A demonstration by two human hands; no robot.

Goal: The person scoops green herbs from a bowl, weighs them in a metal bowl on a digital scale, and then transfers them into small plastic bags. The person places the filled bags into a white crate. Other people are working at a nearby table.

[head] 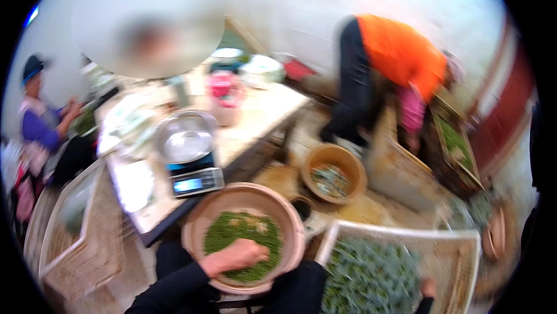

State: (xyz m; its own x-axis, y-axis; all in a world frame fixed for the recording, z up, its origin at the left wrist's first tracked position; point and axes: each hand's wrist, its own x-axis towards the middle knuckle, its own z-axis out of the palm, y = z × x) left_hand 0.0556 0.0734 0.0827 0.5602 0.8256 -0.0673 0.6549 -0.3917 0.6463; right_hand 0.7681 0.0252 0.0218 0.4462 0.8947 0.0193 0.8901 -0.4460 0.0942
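Observation:
Between my knees is a round pinkish-tan plastic basin (296, 244), with a bed of fine green plant matter (243, 266) inside. Over that green bed my left hand (243, 253) is bent, its fingers curled down; whether they grip any of it is blurred. At my right stands a pale plastic crate (452, 262), partly filled with many small clear packets (370, 270) that have green in them. Low in the crate, beside the packets, is my right hand (428, 288). Only part of it shows, and its fingers are hard to make out.
A digital scale (198, 181) bearing a metal bowl (186, 138) stands on the table (256, 118). Beyond my basin is an orange-brown tub (357, 175) of small packets. A person in orange (396, 48) bends over crates. Another person (39, 118) is at far left, near stacked crates (100, 231).

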